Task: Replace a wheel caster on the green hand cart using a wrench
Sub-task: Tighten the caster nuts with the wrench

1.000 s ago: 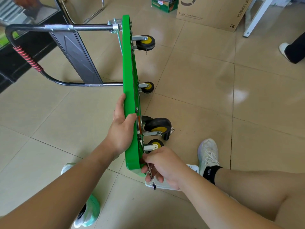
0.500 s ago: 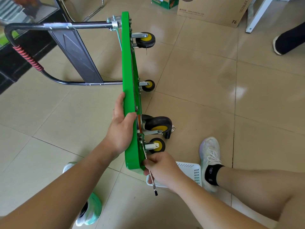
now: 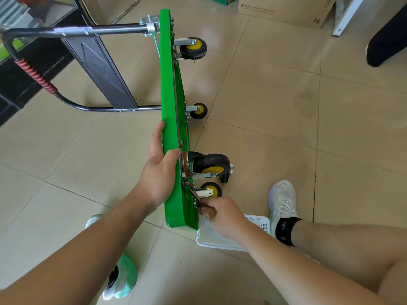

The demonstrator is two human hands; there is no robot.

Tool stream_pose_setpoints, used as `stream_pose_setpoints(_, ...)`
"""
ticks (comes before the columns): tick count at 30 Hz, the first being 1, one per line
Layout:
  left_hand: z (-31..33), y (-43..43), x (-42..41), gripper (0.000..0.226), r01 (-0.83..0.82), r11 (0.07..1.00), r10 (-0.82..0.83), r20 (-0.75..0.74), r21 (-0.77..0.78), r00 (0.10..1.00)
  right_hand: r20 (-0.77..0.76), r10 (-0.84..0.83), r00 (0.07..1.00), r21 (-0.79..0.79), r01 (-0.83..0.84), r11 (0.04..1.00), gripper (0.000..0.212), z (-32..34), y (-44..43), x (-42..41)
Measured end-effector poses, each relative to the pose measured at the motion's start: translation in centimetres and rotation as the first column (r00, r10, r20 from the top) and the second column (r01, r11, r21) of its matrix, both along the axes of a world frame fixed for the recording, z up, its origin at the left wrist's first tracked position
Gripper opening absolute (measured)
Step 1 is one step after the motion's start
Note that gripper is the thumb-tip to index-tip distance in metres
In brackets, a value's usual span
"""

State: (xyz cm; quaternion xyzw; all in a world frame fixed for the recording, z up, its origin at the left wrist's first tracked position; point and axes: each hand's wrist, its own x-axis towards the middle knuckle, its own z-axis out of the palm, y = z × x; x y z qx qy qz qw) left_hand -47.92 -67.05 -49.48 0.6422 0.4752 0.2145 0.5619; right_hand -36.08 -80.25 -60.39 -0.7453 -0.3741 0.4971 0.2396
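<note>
The green hand cart [image 3: 170, 89] stands on its side edge on the tiled floor, its black handle [image 3: 30, 69] pointing left. Several black and yellow casters stick out to the right; the big one [image 3: 210, 166] sits near my hands, with a small one [image 3: 211, 189] just below it. My left hand [image 3: 159, 170] grips the cart's upper edge, thumb over the rim. My right hand [image 3: 222, 215] holds a thin metal wrench [image 3: 196, 198], whose head reaches the bolts at the small caster's plate. Most of the wrench is hidden in my fist.
A white plastic basket [image 3: 256, 223] lies on the floor under my right hand. My right shoe [image 3: 283, 201] and left shoe [image 3: 120, 276] flank the cart. A cardboard box [image 3: 286, 9], a white table leg [image 3: 350, 14] and another person's dark shoe [image 3: 387, 42] are at the back.
My right hand has swung the wrench handle up toward the cart's underside; its free end, which stuck out below my fist, is now hidden. The left hand keeps its grip.
</note>
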Motion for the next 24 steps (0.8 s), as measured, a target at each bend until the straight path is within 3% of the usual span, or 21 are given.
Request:
stream_pose_setpoints(3, 0.1, -0.1, -0.1, 0.076, 0.001, 1.000, -0.001, -0.010, -0.011, 1.000, -0.047, -0.018, 0.999, -0.033, 0.016, 0.999, 0.019, 1.0, -2.2, -0.8)
stream_pose_setpoints(9, 0.7, -0.3, -0.1, 0.073, 0.006, 1.000, -0.006, -0.008, -0.019, 1.000, -0.161, -0.075, 0.984, -0.030, 0.071, 0.997, 0.023, 3.5, -2.6, -2.6)
stream_pose_setpoints(13, 0.8, -0.4, -0.1, 0.073, 0.006, 1.000, -0.006, -0.014, -0.020, 1.000, -0.165, -0.128, 0.978, -0.014, 0.127, 0.992, 0.022, 3.1, -1.5, -2.3)
stream_pose_setpoints(24, 0.4, -0.3, 0.0, 0.073, -0.009, 1.000, 0.009, -0.004, -0.014, 1.000, -0.102, -0.016, 0.995, 0.073, 0.023, 0.997, 0.021, 1.4, 0.4, -2.0)
